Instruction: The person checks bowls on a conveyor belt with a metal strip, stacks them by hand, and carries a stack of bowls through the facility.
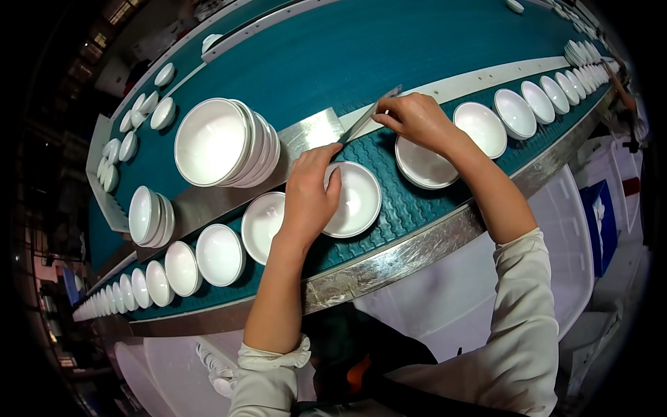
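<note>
A thin greyish strip (363, 125) slants between my hands, above the edge of the green belt. Near its upper end, my right hand (417, 121) pinches it between thumb and fingers, partly over a white bowl (427, 167). The lower end reaches the fingertips of my left hand (310, 194), whose thumb stands apart from the fingers. That hand lies between a white bowl (358, 201) and another bowl (260, 226), hiding part of each. What the strip is, I cannot make out.
White bowls line the narrow green belt (389, 215) on both sides. Stacked bowls (226, 142) and a smaller stack (149, 217) rest on a metal plate (313, 132). Beyond is a wide green belt (333, 55). A metal rail (389, 267) runs along the near edge, above white tubs.
</note>
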The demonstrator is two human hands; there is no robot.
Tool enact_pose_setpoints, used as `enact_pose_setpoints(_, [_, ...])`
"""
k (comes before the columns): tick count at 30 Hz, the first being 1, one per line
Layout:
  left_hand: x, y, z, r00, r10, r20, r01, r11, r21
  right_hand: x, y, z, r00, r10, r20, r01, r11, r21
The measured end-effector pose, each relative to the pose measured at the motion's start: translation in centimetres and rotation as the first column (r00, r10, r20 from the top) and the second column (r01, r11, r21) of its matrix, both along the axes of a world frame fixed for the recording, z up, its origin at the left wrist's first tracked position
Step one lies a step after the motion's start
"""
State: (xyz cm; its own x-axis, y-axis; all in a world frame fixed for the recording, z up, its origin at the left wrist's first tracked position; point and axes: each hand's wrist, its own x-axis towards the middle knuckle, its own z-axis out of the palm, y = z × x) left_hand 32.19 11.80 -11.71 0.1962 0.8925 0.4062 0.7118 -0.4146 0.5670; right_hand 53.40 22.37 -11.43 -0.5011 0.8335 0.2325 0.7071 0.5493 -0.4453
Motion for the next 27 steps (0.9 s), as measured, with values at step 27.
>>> enact_pose_setpoints(27, [0.22,-0.19,-0.01,1.0,-0.007,-0.023,0.007,1.0,-0.01,-0.03,0.1,-0.48,0.996,0.02,-0.086,-0.017,0.999,0.037])
